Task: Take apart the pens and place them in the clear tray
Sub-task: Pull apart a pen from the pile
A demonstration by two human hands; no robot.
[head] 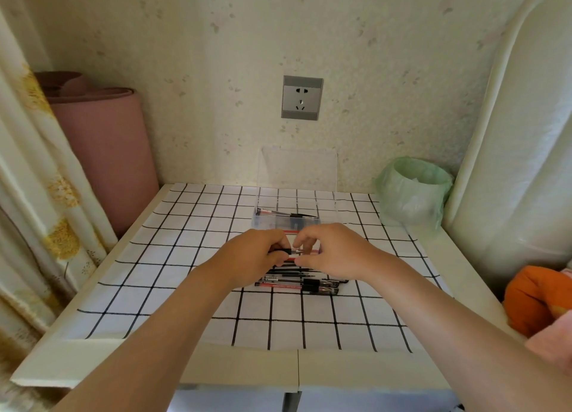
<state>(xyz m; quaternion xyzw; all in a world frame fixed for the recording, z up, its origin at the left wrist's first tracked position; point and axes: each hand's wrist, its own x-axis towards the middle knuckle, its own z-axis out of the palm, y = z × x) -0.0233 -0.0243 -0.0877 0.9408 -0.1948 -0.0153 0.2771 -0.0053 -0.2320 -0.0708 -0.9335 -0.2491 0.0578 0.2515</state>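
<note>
I am pulling one pen apart in the middle of the frame

My left hand [260, 254] grips the black end of a pen [286, 251]; my right hand [325, 250] pinches its other end; I think I am taking it apart; next I must twist or pull gently, then drop the bits in the clear tray [272, 224], just above my fingers; other pens [297, 283] lie just below my hands.

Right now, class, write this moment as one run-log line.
left hand: grips pen | right hand: pinches same pen | clear tray: holds parts | loose pens: near hands
</note>
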